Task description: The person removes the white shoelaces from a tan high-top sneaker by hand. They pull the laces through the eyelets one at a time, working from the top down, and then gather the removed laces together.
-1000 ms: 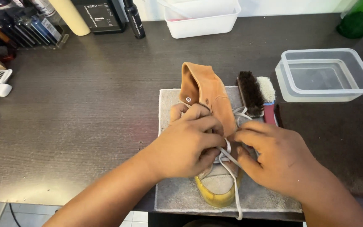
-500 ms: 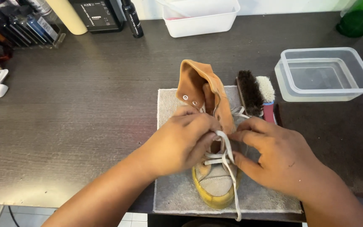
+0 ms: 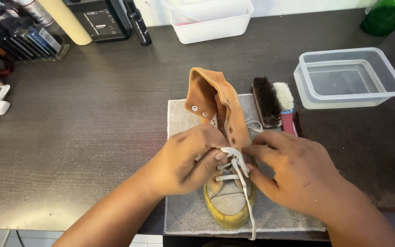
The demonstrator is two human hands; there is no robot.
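Shoe (image 3: 225, 151) on towel (image 3: 184, 215), table centre-near. Left hand (image 3: 186, 162) fingers pinch lace (image 3: 236, 162); right hand (image 3: 298, 171) fingers press shoe's side. Keep lace flat, pull evenly, steady shoe.

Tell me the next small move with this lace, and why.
Probably draw the white lace clear of its eyelet with the left hand, which pinches it, while the right hand steadies the tan high-top shoe. Lace crosses only the lower eyelets, the upper ones look empty, and a loose end trails past the toe.
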